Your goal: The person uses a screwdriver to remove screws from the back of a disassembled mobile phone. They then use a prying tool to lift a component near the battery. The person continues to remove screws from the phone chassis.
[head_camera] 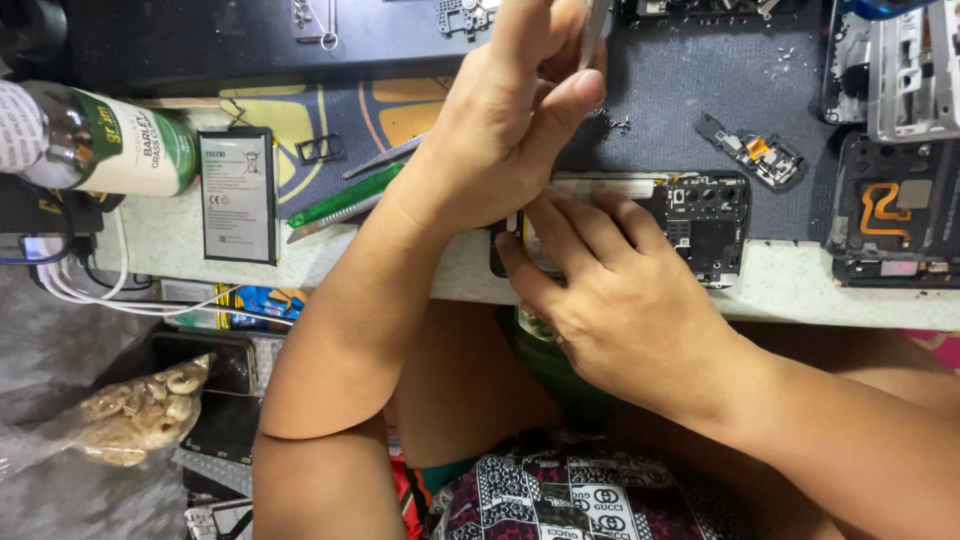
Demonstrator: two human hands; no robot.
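An opened black phone [710,215] with its back cover off lies on the table's front edge, circuit board exposed. My right hand [620,300] rests on its left part, with the fingers pressing down on the body and the thumb hooked on its near edge. My left hand [505,130] hovers above the phone's left end and pinches a thin metal tool [594,25] between thumb and fingers. The tool's tip is hidden behind the hand.
A flat phone battery [238,195], a green-handled tool [345,197], grey tweezers [385,155] and a bottle [110,140] lie to the left. Loose screws [615,125], a small board part [755,150] and another dismantled phone [890,215] sit to the right. A snack bag [140,410] lies below the table.
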